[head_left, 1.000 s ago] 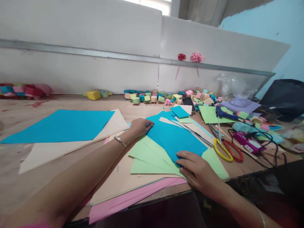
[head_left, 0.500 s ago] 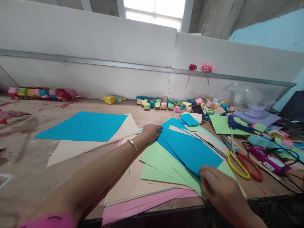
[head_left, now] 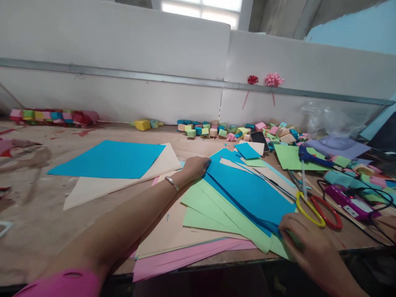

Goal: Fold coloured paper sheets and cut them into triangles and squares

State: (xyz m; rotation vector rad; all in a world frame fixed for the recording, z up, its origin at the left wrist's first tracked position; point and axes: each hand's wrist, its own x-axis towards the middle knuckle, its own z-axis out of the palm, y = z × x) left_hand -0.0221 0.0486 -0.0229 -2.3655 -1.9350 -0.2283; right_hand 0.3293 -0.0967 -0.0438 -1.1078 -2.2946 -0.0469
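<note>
My left hand (head_left: 198, 166) is closed on the far left corner of a blue paper sheet (head_left: 256, 192), its fingertips partly hidden. My right hand (head_left: 301, 235) pinches the near right part of the blue paper, and the strip along its near edge looks slightly lifted. Beneath lie fanned light green sheets (head_left: 213, 216), then peach sheets (head_left: 163, 237) and pink sheets (head_left: 188, 256) closest to the table edge. Scissors (head_left: 311, 209) with one yellow and one red handle rest just beyond my right hand, blades reaching over the blue paper.
To the left, another blue sheet (head_left: 108, 159) overlaps a cream sheet (head_left: 93, 192). A blue-handled tool (head_left: 312, 159) lies on green paper, beside a purple power strip (head_left: 349, 202) with black cords. Small coloured paper boxes (head_left: 201, 130) and a phone (head_left: 259, 140) sit along the back.
My right hand has moved right and a little nearer, still pinching the blue paper, whose near edge now extends farther right. My left hand stays at its corner. The view has shifted slightly.
</note>
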